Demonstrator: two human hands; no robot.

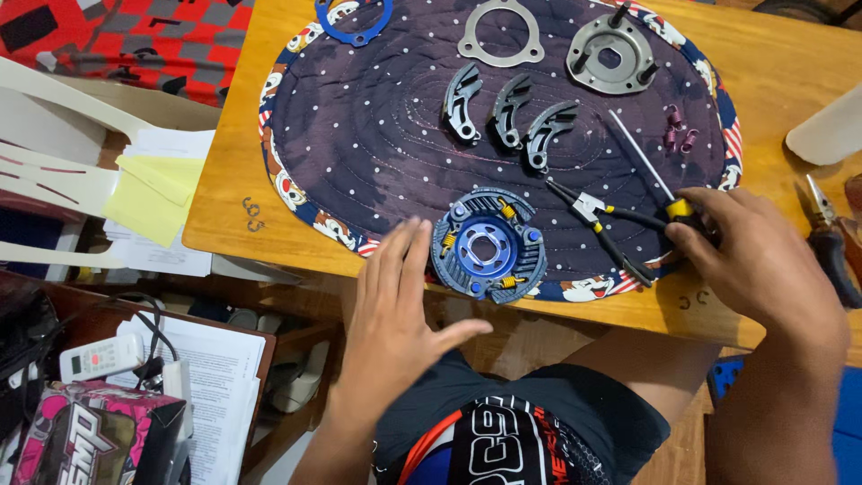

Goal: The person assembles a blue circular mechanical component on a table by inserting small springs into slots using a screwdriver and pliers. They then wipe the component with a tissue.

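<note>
A round blue and grey clutch assembly [488, 245] with yellow springs lies at the near edge of a dark oval quilted mat [377, 135]. My left hand [395, 310] hovers flat and open just left of it, fingers spread, holding nothing. My right hand [750, 260] rests at the mat's right edge, fingers curled on the yellow-and-black handle of a screwdriver [646, 162] whose thin shaft points up and left. Black-handled circlip pliers [597, 224] lie beside that hand. Three grey clutch shoes [507, 112] sit in a row mid-mat.
At the mat's far side lie a blue gasket [353, 22], a grey triangular plate [500, 36] and a metal hub [612, 56]. Small purple springs [680, 130] lie right. Other pliers [831, 238] rest on the wooden table [790, 63]. Papers and a remote [101, 357] clutter the left.
</note>
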